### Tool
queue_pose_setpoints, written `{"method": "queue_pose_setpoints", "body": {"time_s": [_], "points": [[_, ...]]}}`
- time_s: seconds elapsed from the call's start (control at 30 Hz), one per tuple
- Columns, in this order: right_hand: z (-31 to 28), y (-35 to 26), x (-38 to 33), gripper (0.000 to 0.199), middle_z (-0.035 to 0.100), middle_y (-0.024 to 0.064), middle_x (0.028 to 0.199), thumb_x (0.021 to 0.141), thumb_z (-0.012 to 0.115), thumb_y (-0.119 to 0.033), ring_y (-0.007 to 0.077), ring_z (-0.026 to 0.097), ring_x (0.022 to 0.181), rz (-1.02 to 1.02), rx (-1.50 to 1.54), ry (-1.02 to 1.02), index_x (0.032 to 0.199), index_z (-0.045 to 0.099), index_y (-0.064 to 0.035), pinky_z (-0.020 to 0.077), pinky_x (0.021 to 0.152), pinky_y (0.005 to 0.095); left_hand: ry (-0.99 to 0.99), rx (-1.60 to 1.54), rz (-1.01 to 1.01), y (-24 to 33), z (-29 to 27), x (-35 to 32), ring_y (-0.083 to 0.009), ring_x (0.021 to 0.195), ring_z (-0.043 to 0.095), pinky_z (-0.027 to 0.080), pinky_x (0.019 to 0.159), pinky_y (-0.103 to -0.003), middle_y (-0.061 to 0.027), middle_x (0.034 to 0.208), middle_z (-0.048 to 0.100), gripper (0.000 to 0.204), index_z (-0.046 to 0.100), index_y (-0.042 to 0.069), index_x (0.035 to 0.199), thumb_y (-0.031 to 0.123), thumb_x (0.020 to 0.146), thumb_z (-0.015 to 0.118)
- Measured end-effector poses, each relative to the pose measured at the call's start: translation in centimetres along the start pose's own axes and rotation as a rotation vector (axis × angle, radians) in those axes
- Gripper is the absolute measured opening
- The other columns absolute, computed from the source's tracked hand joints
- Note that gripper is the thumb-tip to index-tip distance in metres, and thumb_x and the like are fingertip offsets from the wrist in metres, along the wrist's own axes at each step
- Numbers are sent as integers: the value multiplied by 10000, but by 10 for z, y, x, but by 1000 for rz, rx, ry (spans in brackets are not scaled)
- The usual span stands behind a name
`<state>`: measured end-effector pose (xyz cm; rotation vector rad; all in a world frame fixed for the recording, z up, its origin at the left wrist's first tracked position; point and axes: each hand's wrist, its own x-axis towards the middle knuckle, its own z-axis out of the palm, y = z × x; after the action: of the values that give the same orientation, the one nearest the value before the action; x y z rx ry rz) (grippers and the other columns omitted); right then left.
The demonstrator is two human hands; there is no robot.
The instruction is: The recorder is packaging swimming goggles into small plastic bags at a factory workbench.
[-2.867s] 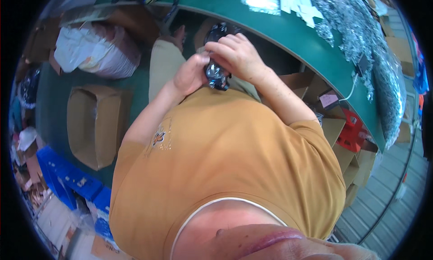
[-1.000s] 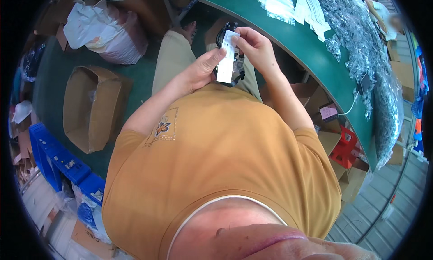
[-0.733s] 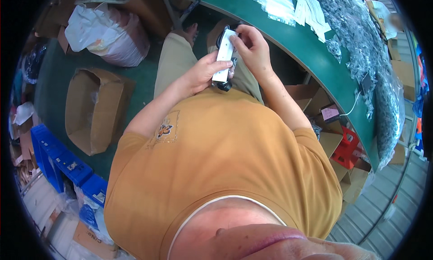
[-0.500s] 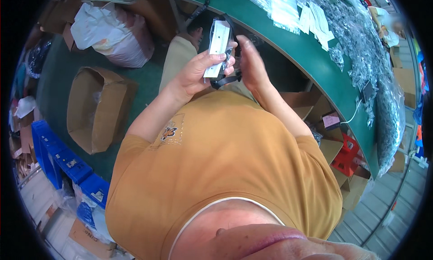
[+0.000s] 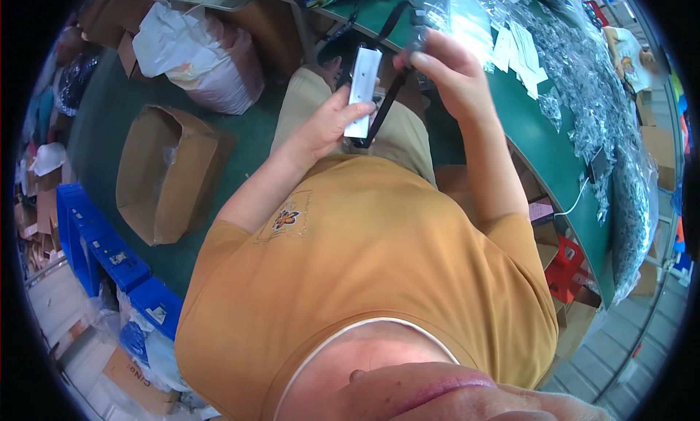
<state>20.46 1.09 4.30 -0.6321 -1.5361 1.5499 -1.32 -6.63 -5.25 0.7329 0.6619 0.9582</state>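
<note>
The left hand (image 5: 329, 123) has its grip clamped on a white, flat, rectangular card (image 5: 364, 85), outside the curved edge of the green counter (image 5: 548, 147). The right hand (image 5: 459, 74), somewhat blurred, has its grip pinched on a narrow black strap (image 5: 389, 103), near this edge.

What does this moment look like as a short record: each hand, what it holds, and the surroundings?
left hand: holding a white strip, thumb on its lower half
right hand: slightly blurred, pinching a black strap
table: green table, clear packets heaped on it
left side: white bag, open cardboard box, blue bins
</note>
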Motion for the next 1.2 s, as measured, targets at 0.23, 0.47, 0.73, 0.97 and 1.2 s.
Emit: {"method": "queue_pose_setpoints", "body": {"time_s": [0.23, 0.47, 0.73, 0.97, 1.2], "points": [[3, 68, 26, 296, 631, 2, 945, 915, 769, -166, 89, 618, 869, -215, -521, 314, 1158, 674, -25, 513, 776, 245, -100, -72, -47, 0, 10, 1, -203, 917, 654, 616, 707, -379, -110, 1085, 587, 431, 432, 44, 1370, 135, 983, 598], [21, 86, 25, 331, 713, 63, 1043, 995, 659, -101, 111, 668, 974, -60, -2, 316, 1300, 573, -4, 534, 876, 263, -94, -94, -85, 0, 20, -2, -169, 881, 649, 603, 678, -349, -90, 1044, 592, 331, 476, 56, 1292, 150, 999, 600], [23, 57, 12, 276, 727, 124, 1039, 912, 667, -12, 243, 709, 1012, -492, -1034, 90, 1185, 622, -15, 561, 820, 359, -93, -238, -280, 27, 21, -25, -176, 826, 648, 598, 585, -332, -99, 1024, 594, 393, 450, 40, 1349, 180, 1005, 577], [15, 0, 0, 380, 669, 90, 1276, 856, 694, -233, 243, 642, 1214, -973, -1325, -674, 1206, 607, -117, 553, 899, 359, -295, -471, -503, 32, 11, -49, -184, 729, 623, 574, 529, -328, -96, 919, 569, 341, 503, 29, 1272, 181, 980, 587], [5, -3, -5, 325, 659, 81, 1304, 897, 652, -207, 245, 619, 1260, -937, -1394, -759, 1209, 602, -129, 564, 895, 357, -434, -735, -433, 25, 16, -48, -268, 839, 637, 584, 595, -369, -159, 1010, 605, 435, 532, 49, 1275, 413, 1046, 464]]}}
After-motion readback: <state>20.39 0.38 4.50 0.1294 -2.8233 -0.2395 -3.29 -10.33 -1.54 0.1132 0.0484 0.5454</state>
